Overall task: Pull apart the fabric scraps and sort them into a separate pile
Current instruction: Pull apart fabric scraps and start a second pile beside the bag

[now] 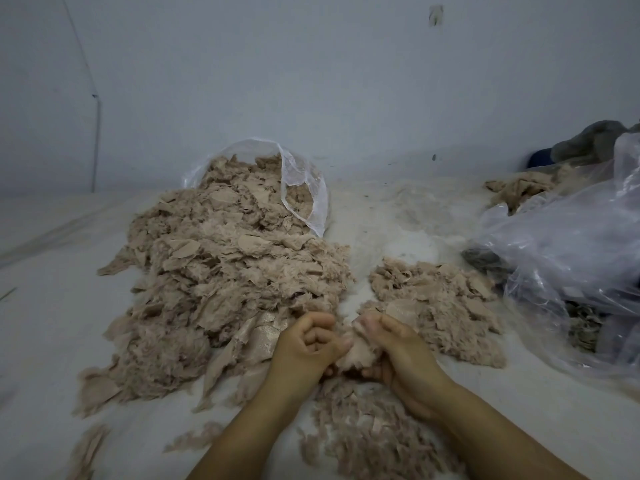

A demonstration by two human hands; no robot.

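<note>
A big heap of beige furry fabric scraps (221, 282) spills from a clear plastic bag (304, 188) at the left and centre of the white floor. A smaller pile of scraps (440, 306) lies to the right of it. More scraps (363, 431) lie close to me between my forearms. My left hand (308, 344) and my right hand (391, 348) are side by side in front of me, both with curled fingers gripping one fluffy scrap (358, 351) held between them.
A crumpled clear plastic bag (568, 265) with dark contents lies at the right. Behind it sit grey cloth (595, 140) and more beige fabric (519, 188). A pale wall (311, 81) rises behind. Small loose scraps (86, 448) lie at the lower left.
</note>
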